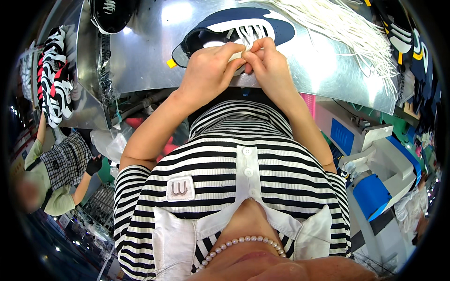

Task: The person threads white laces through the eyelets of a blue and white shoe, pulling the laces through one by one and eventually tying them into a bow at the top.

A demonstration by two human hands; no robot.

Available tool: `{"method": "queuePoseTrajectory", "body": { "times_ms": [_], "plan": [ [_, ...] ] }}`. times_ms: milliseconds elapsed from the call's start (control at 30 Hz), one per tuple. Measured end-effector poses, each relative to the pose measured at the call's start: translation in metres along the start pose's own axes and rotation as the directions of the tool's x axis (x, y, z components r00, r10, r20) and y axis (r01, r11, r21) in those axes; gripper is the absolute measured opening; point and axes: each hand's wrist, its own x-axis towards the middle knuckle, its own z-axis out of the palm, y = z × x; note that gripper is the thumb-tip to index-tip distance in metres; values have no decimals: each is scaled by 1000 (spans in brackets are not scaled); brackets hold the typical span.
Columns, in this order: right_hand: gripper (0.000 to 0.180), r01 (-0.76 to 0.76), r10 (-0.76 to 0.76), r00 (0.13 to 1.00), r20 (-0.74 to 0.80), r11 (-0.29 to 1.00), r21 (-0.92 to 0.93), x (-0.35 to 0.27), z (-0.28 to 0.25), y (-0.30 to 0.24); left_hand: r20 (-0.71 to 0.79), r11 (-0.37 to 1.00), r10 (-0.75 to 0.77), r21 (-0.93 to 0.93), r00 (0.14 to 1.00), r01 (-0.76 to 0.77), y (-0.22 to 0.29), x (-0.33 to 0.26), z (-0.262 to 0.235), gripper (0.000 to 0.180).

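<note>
A navy and white shoe upper (pixel 229 16) lies on the metal table, its toe end toward the right. White lacing crosses its front, and a small yellow tab (pixel 172 63) sticks out at the heel end. Over the near side of the upper, my left hand (pixel 209 68) pinches a white shoelace (pixel 237 55). My right hand (pixel 268 62) is closed on the lace too, close against the left fingertips. The fingers hide part of the lace and the near edge of the upper.
A bundle of loose white laces (pixel 337 28) spreads over the right of the metal table (pixel 145 70). One black shoe (pixel 112 14) stands at the back left. Black, white and red uppers (pixel 54 79) hang near a co-worker (pixel 61 164). A blue and grey machine (pixel 375 187) stands on the right.
</note>
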Motion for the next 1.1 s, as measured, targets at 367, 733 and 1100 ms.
{"method": "queuePoseTrajectory", "body": {
  "times_ms": [367,733,1100],
  "plan": [
    [18,325,-401,876,-266,901,-289,23,-37,28,359,994,-113,38,926,106,11,3,-16,28],
    [22,183,-162,939,-304,982,45,24,-39,27,-464,990,-48,94,884,103,-6,-87,5,49],
    [17,174,-176,984,0,971,166,84,15,-4,98,-160,-534,-987,840,13,-11,-33,-53,44]
  ]
}}
